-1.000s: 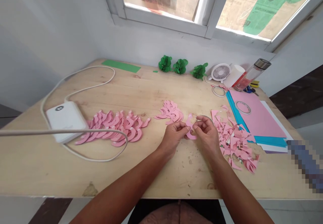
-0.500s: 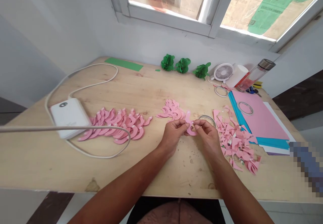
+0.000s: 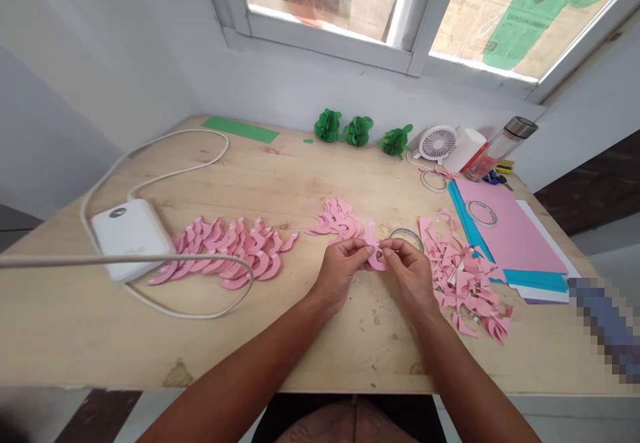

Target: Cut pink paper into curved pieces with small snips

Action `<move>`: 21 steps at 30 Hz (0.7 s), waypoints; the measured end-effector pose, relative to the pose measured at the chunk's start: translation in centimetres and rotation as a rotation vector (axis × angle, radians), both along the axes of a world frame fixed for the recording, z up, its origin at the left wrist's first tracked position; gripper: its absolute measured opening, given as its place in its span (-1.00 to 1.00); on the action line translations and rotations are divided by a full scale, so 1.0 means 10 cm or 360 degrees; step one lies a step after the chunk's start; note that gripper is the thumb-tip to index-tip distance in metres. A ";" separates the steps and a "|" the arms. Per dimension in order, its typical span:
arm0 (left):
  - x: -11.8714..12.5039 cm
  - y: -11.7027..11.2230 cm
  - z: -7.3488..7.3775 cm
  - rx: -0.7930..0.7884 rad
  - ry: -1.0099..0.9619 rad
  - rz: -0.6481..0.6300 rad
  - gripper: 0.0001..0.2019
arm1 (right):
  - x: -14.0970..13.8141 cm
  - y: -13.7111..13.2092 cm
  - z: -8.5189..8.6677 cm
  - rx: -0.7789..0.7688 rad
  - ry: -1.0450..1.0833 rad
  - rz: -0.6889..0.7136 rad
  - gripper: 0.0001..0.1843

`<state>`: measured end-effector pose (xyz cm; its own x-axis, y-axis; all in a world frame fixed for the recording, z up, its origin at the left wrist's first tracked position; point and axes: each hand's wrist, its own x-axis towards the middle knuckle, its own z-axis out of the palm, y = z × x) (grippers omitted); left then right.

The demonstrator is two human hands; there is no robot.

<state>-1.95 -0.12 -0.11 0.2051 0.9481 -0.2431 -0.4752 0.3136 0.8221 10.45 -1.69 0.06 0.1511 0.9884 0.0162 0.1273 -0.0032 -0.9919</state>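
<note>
Between my two hands is a curved pink paper cutout (image 3: 371, 234), held above the front middle of the table. My left hand (image 3: 341, 266) pinches its left side between thumb and fingers. On the other side my right hand (image 3: 411, 271) is closed with thumb and fingertips at the cutout's edge; whether a small piece is also in that pinch I cannot make out. Just behind my left hand lies a small pile of pink cutouts (image 3: 336, 219). A roll of tape (image 3: 407, 234) rests flat behind my right hand.
Overlapping pink cutouts (image 3: 235, 246) lie at left beside a white power bank (image 3: 131, 235) with a looping cable (image 3: 210, 256). Pink scraps (image 3: 465, 276) are heaped at right, near coloured sheets (image 3: 520, 240). Green paper shapes (image 3: 357, 131), a fan (image 3: 437, 143) and a bottle (image 3: 501, 148) stand by the wall.
The whole view has shifted slightly. Both hands keep their pinch on the pink paper cutout, with its upper end showing a little more between them.
</note>
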 end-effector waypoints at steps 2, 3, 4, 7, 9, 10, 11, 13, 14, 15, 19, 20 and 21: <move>0.00 0.00 -0.01 -0.0001 -0.0017 -0.0006 -0.84 | 0.00 0.00 0.00 0.0011 -0.0023 -0.0004 -0.83; 0.00 0.00 -0.01 -0.0001 -0.0021 -0.0011 -0.84 | 0.00 0.00 0.00 0.0022 -0.0044 -0.0006 -0.83; 0.00 0.00 -0.02 -0.0001 -0.0023 -0.0015 -0.84 | 0.00 -0.01 0.00 0.0037 -0.0071 -0.0010 -0.83; 0.00 0.00 -0.03 0.0004 -0.0024 -0.0028 -0.85 | 0.01 -0.01 0.00 0.0081 -0.0163 -0.0026 -0.83; -0.01 -0.01 -0.03 0.0007 -0.0021 -0.0033 -0.85 | 0.01 -0.02 0.00 0.0104 -0.0209 -0.0032 -0.84; -0.01 -0.01 -0.03 0.0010 -0.0020 -0.0038 -0.86 | 0.01 -0.02 0.00 0.0115 -0.0222 -0.0034 -0.84; -0.01 -0.01 -0.03 0.0015 -0.0017 -0.0043 -0.86 | 0.01 -0.02 0.01 0.0123 -0.0229 -0.0032 -0.85; -0.01 -0.01 -0.03 0.0026 -0.0008 -0.0041 -0.86 | 0.01 -0.02 0.01 0.0134 -0.0221 -0.0030 -0.85; -0.01 0.00 -0.04 0.0031 -0.0001 -0.0033 -0.86 | 0.00 -0.02 0.01 0.0134 -0.0208 -0.0031 -0.85; -0.01 0.00 -0.04 0.0035 0.0008 -0.0022 -0.85 | 0.00 -0.02 0.00 0.0126 -0.0191 -0.0030 -0.84; -0.01 0.01 -0.05 0.0032 0.0025 0.0009 -0.85 | 0.00 -0.01 0.01 0.0054 -0.0067 -0.0020 -0.83; -0.01 0.01 -0.05 0.0029 0.0020 0.0007 -0.84 | -0.01 -0.01 0.01 0.0042 -0.0040 -0.0017 -0.83; -0.01 0.01 -0.05 0.0024 0.0014 0.0003 -0.84 | -0.01 -0.01 0.02 0.0036 -0.0020 -0.0013 -0.83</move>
<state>-2.03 -0.07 -0.61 0.2013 0.9520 -0.2304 -0.4687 0.3002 0.8308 10.36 -1.83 0.21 0.1590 0.9864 0.0408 0.1400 0.0184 -0.9900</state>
